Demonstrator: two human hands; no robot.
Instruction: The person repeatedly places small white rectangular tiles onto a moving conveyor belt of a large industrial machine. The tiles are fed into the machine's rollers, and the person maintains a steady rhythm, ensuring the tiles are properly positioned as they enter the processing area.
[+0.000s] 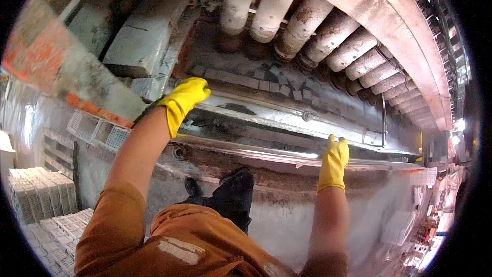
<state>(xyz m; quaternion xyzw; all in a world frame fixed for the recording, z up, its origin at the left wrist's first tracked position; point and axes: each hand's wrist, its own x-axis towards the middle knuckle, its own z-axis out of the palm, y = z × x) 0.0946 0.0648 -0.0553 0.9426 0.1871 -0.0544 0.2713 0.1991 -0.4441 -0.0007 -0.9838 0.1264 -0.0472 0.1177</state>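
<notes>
Both my hands wear yellow rubber gloves. My left hand (pixel 185 101) is closed, its fingers curled over near the left end of a long metal rail (pixel 277 118). Whatever it grips, if anything, is hidden by the glove. Farther right, my right hand (pixel 334 163) is also closed, fingers bent, at the near edge of the metal trough. What lies within those fingers is hidden too. Beyond the rails, many flat grey rectangular tiles (pixel 236 79) lie in a dark bed, some in a row and others scattered at angles.
A row of thick pale cylinders (pixel 302 25) hangs over the bed, under a curved pale beam (pixel 389 7). A grey block (pixel 148 33) stands at the far left. White plastic baskets (pixel 97 129) sit left, with stacked white crates (pixel 41 192) behind my left arm.
</notes>
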